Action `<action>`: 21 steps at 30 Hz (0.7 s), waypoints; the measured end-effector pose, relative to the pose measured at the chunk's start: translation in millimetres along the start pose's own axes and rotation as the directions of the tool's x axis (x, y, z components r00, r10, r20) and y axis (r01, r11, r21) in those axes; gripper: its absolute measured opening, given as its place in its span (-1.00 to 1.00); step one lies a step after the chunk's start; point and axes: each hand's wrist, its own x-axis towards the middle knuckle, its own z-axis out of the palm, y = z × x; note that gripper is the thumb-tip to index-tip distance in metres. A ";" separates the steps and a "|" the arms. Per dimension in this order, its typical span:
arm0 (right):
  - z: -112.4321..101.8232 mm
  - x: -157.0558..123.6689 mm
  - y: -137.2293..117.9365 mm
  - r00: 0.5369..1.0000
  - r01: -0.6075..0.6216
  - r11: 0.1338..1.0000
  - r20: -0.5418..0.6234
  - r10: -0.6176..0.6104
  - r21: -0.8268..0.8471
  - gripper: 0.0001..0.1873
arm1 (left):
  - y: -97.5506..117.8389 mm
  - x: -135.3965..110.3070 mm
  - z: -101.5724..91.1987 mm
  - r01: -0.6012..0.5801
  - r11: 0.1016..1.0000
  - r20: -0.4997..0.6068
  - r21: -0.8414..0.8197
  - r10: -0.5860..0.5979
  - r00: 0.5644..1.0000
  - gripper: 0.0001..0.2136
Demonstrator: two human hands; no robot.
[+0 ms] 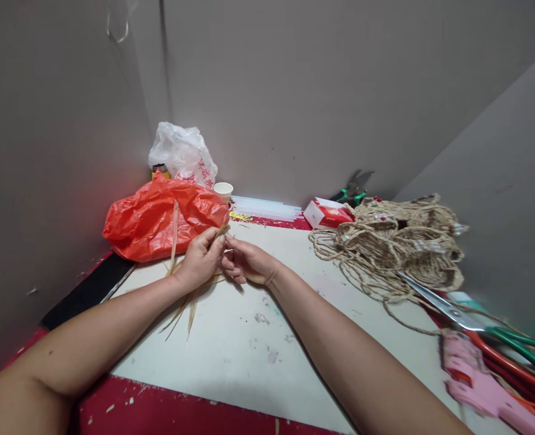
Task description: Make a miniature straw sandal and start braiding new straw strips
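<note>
My left hand (201,257) is closed around a bundle of dry straw strips (189,305). One strip (175,232) sticks up above the hand and the loose ends trail down onto the white board (231,356). My right hand (244,263) meets it from the right, its fingers pinched on the tip of the straw near the left thumb. Both hands hover just above the board, in front of a red plastic bag (152,220).
A white plastic bag (183,154) and a paper cup (223,191) stand behind the red bag. Coils of twine and woven rope pieces (398,241) lie at the right, with large scissors (457,311), a pink tool (485,383), pliers (353,190), a red-white box (328,212) and glue sticks (267,208).
</note>
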 end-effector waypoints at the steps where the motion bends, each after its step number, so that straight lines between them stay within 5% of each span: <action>1: -0.3 0.0 0.4 1.000 0.003 1.000 0.002 -0.003 -0.005 -0.43 | -0.2 0.1 -0.2 -0.007 1.000 -0.002 0.010 0.007 1.000 -0.76; 21: 0.6 3.0 1.2 1.000 -0.020 1.000 -0.021 0.020 0.005 -0.44 | -4.2 1.1 -0.4 0.024 0.997 -0.008 -0.071 -0.024 1.000 -0.76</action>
